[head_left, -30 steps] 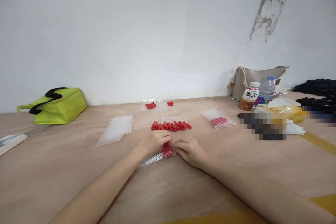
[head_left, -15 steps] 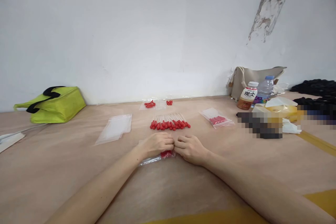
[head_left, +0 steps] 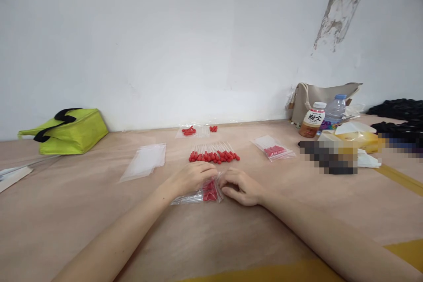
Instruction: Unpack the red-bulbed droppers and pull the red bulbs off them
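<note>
A small clear zip bag (head_left: 205, 193) with red-bulbed droppers inside lies on the tan tabletop between my hands. My left hand (head_left: 190, 177) rests curled on the bag's upper left edge. My right hand (head_left: 240, 186) pinches the bag's right end with bent fingers. Just beyond them a row of loose droppers with red bulbs (head_left: 213, 155) lies side by side.
A stack of empty clear bags (head_left: 145, 161) lies to the left, a filled bag (head_left: 273, 149) to the right, more droppers (head_left: 194, 131) near the wall. A lime green bag (head_left: 64, 131) sits far left; bottles (head_left: 312, 119) and a beige pouch (head_left: 325, 97) far right.
My hands shifted slightly apart along the bag's top, so more of the bag and its red bulbs shows between them. The view barely moved.
</note>
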`<state>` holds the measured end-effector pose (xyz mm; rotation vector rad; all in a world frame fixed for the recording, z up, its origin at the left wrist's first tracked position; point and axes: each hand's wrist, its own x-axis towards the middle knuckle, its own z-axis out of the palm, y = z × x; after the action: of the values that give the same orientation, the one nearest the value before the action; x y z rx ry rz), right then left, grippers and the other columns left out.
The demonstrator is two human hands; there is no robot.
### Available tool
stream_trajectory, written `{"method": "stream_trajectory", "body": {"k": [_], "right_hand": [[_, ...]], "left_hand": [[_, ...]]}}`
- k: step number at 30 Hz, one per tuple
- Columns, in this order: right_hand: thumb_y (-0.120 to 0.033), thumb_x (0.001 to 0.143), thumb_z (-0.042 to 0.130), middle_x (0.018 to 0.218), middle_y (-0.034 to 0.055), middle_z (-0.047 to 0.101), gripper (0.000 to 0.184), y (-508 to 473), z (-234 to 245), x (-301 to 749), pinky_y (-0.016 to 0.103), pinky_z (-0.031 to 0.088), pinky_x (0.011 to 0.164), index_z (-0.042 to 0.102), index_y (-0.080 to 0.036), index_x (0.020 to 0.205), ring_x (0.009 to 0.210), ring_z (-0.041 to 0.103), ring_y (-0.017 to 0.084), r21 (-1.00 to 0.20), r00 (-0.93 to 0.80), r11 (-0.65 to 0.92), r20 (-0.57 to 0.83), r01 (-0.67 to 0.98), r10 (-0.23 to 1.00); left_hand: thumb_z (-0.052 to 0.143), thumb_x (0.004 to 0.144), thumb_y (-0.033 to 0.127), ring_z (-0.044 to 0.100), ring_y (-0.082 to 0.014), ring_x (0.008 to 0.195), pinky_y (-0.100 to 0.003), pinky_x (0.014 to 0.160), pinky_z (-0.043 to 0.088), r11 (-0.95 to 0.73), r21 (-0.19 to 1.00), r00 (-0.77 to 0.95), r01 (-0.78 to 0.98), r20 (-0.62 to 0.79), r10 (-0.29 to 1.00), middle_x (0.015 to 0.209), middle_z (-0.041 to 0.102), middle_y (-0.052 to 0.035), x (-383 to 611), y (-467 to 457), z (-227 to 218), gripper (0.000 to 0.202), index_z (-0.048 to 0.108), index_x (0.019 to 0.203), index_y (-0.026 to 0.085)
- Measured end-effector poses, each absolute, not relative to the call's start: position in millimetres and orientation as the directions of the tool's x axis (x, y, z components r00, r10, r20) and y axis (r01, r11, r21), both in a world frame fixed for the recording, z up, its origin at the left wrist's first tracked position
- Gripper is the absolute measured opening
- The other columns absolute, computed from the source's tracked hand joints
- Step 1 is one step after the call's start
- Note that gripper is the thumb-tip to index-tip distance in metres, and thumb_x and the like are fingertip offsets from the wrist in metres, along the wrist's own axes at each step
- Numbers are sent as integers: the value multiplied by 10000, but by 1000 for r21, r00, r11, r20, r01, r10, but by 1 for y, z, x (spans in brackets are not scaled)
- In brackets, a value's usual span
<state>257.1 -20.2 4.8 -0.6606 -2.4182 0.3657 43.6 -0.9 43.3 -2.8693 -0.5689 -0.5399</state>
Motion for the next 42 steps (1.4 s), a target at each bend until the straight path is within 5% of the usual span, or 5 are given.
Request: {"method": "stream_trajectory", "body": {"k": [5,10,16,28,42], "right_hand": [[-204,809,476,765,5,647,182,-19,3,250,261,415,712,640,-198,889,719,545,125,-545,-584,731,459,411,670],[-263,771,548,770,2,642,236,-16,0,243,225,428,636,642,-208,980,677,552,112,-674,-563,638,382,373,733],[-396,651,676,790,8,606,509,-12,-2,245,219,409,596,567,-168,1093,671,531,117,-720,-562,598,348,352,750],[-386,539,746,894,29,622,521,-12,5,241,272,426,679,608,-187,1000,785,540,157,-734,-511,519,271,438,815],[-237,644,676,845,30,608,302,-7,0,234,285,462,716,508,-149,880,779,574,135,-937,-536,293,152,189,831]], "left_hand": [[354,898,221,537,-137,929,-269,823,438,-803,270,721,532,352,596,1009,581,-45,29,-15,28,220,537,1012,182],[417,875,310,459,-184,1120,-359,948,377,-717,418,680,559,263,684,1244,488,-60,7,-36,20,374,407,1242,239],[434,864,342,439,-182,1158,-361,972,362,-629,462,612,625,210,762,1307,443,-33,8,-45,16,451,342,1298,267],[480,837,330,486,-194,1114,-360,937,395,-630,489,580,604,273,768,1256,500,-32,9,-42,13,443,394,1267,267],[477,837,355,492,-208,1096,-377,922,404,-612,480,564,628,260,783,1238,507,-61,9,-43,13,449,397,1266,249]]}}
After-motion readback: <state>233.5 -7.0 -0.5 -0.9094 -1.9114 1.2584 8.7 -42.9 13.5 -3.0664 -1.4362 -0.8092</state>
